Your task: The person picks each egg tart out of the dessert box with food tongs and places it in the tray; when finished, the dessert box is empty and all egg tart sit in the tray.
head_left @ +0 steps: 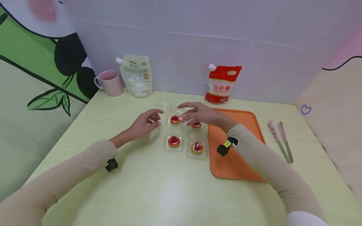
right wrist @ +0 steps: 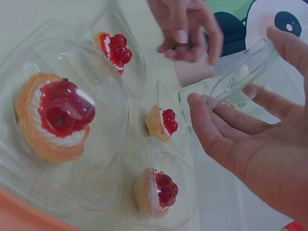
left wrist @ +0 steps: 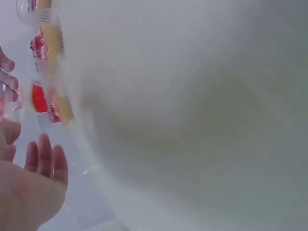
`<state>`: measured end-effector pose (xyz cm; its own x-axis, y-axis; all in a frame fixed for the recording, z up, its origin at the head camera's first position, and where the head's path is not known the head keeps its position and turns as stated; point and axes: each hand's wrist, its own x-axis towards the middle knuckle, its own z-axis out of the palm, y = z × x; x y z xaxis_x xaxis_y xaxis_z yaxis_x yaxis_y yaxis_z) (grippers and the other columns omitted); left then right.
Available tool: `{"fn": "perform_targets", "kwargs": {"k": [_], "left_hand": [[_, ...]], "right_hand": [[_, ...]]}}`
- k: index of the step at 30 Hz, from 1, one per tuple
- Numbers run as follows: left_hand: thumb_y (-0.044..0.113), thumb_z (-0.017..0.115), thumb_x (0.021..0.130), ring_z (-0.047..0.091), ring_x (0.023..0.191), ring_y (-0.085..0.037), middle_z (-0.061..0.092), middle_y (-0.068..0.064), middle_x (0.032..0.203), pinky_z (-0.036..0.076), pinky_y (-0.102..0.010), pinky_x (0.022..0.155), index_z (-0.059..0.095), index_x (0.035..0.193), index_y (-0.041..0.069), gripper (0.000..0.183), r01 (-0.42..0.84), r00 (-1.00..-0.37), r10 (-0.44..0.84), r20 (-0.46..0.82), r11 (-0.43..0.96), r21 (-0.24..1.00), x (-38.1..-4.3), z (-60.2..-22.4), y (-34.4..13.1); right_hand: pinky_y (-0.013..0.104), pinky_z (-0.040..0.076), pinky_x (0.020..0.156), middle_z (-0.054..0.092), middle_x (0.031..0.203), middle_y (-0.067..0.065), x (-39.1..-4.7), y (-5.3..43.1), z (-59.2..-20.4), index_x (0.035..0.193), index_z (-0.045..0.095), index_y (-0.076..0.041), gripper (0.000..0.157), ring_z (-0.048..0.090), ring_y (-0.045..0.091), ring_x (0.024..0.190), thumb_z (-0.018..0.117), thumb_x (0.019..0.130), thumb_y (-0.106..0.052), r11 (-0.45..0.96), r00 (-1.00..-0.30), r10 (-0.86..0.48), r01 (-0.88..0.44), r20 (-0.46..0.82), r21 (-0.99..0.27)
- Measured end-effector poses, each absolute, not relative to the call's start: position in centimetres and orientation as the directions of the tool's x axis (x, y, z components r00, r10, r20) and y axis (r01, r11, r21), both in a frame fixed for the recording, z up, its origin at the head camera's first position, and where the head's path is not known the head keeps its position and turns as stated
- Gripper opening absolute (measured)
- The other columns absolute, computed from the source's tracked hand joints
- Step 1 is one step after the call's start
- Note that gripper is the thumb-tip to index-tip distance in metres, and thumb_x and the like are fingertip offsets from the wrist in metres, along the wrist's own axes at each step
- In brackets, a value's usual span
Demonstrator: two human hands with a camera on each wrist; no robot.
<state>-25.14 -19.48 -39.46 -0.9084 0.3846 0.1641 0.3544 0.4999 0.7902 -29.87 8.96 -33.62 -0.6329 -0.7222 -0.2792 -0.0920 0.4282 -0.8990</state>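
Red-topped tarts sit in several clear plastic boxes grouped mid-table, among them a front-left tart [head_left: 173, 141] and a front-right tart [head_left: 197, 147]. The front-right one is under a domed lid, seen close up in the right wrist view. My right hand [head_left: 199, 113] is over the back pair, partly covering the back-right tart [head_left: 196, 125]. Between its thumb and fingers it holds a clear plastic lid [right wrist: 240, 72], raised above the back-left tart [head_left: 175, 120]. My left hand [head_left: 147, 122] hovers just left of that tart, fingers loosely bent and holding nothing.
An orange tray [head_left: 234, 169] lies right of the boxes, under my right forearm. Two pink-handled utensils [head_left: 278, 138] lie farther right. Along the back stand a pink mug [head_left: 111, 84], a pale pouch [head_left: 138, 77] and a red pouch [head_left: 223, 84]. Clear plastic [head_left: 164, 103] sits behind the tarts.
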Motion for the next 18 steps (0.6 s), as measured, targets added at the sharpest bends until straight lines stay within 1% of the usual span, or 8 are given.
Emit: {"fn": "perform_targets", "kwargs": {"k": [2,4,7,9,13,18], "left_hand": [[0.002,0.062,0.096,0.062,0.100,-0.030,0.059,-0.022,0.108,0.055,-0.043,0.088,0.050,0.140,0.003,0.046,0.438,-0.889,0.372,0.265,0.527,0.729,-25.2,-38.7,-18.9],[0.002,0.062,0.095,0.061,0.099,-0.029,0.057,-0.018,0.108,0.055,-0.044,0.086,0.048,0.143,0.007,0.050,0.511,-0.858,0.377,0.349,0.551,0.660,-25.1,-37.9,-18.2],[0.001,0.062,0.094,0.061,0.097,-0.029,0.054,-0.015,0.108,0.055,-0.045,0.084,0.045,0.146,0.009,0.055,0.583,-0.812,0.384,0.440,0.558,0.590,-25.1,-37.1,-17.2],[-0.001,0.061,0.093,0.061,0.095,-0.027,0.053,-0.015,0.108,0.055,-0.042,0.082,0.044,0.146,0.009,0.056,0.600,-0.798,0.374,0.472,0.564,0.567,-25.0,-36.8,-16.7],[-0.005,0.060,0.092,0.062,0.090,-0.024,0.054,-0.016,0.108,0.055,-0.036,0.078,0.046,0.145,0.008,0.056,0.599,-0.795,0.339,0.504,0.570,0.562,-24.8,-36.8,-16.2],[-0.005,0.061,0.092,0.062,0.089,-0.024,0.055,-0.016,0.108,0.055,-0.032,0.076,0.048,0.143,0.008,0.054,0.590,-0.800,0.316,0.510,0.568,0.573,-24.8,-36.7,-15.9]], "right_hand": [[0.050,0.048,0.106,0.055,0.146,0.014,-30.0,8.9,-33.8,0.153,0.036,-0.020,0.058,0.059,0.037,0.128,0.056,0.100,-0.033,0.398,-0.623,-0.729,-0.051,-0.282,-0.916],[0.047,0.048,0.106,0.055,0.145,0.018,-30.1,8.8,-33.8,0.154,0.035,-0.017,0.056,0.058,0.037,0.129,0.051,0.102,-0.031,0.354,-0.612,-0.741,-0.008,-0.276,-0.935],[0.046,0.049,0.105,0.055,0.143,0.023,-30.0,8.6,-33.9,0.153,0.035,-0.013,0.052,0.059,0.036,0.128,0.043,0.105,-0.031,0.299,-0.603,-0.751,0.051,-0.268,-0.953],[0.046,0.049,0.105,0.055,0.142,0.025,-29.9,8.4,-33.9,0.153,0.035,-0.011,0.051,0.060,0.037,0.127,0.040,0.106,-0.033,0.276,-0.599,-0.754,0.084,-0.270,-0.958],[0.043,0.050,0.105,0.056,0.141,0.024,-29.8,7.8,-34.0,0.152,0.037,-0.012,0.054,0.062,0.033,0.125,0.036,0.106,-0.039,0.268,-0.596,-0.750,0.124,-0.288,-0.955],[0.035,0.054,0.097,0.056,0.142,0.025,-29.8,7.4,-33.7,0.152,0.038,-0.014,0.055,0.065,0.029,0.120,0.033,0.106,-0.044,0.236,-0.615,-0.730,0.182,-0.298,-0.955]]}}
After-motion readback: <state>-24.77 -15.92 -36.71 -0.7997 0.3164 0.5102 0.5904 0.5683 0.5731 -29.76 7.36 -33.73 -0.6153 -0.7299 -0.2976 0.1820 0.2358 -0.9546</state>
